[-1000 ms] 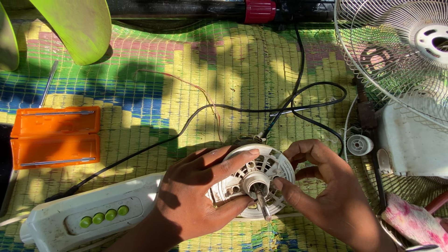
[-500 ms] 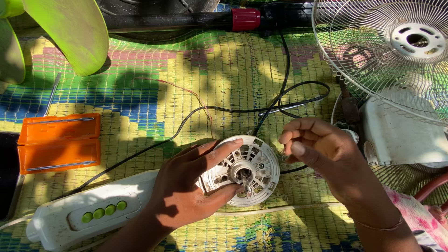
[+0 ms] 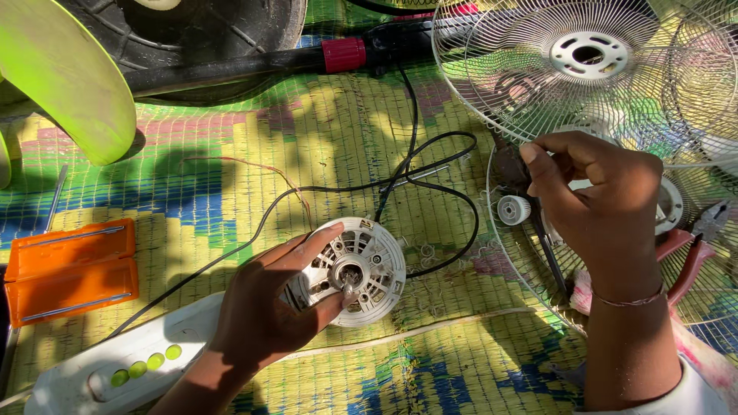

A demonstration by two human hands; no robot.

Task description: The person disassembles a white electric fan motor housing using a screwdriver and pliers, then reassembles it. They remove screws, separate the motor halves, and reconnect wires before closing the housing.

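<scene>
Sunlight fell in patches across the woven mat (image 3: 231,161) where the person worked. The left hand (image 3: 265,311) was wrapped around the side of a round white fan motor housing (image 3: 357,270), thumb and fingers clamped on its rim, holding it flat on the mat with the shaft end facing up. The right hand (image 3: 596,200) was well apart from it, over by the wire fan guards (image 3: 530,69), its fingers pinched together (on something too small for me to make out) just beside a small white knob (image 3: 513,209). A black cable (image 3: 430,192) looped between the two hands. Near the left forearm lay a white control panel (image 3: 115,373) with green buttons, and farther left an orange case (image 3: 69,269). Red-handled pliers (image 3: 696,250) rested just beyond the right wrist.
</scene>
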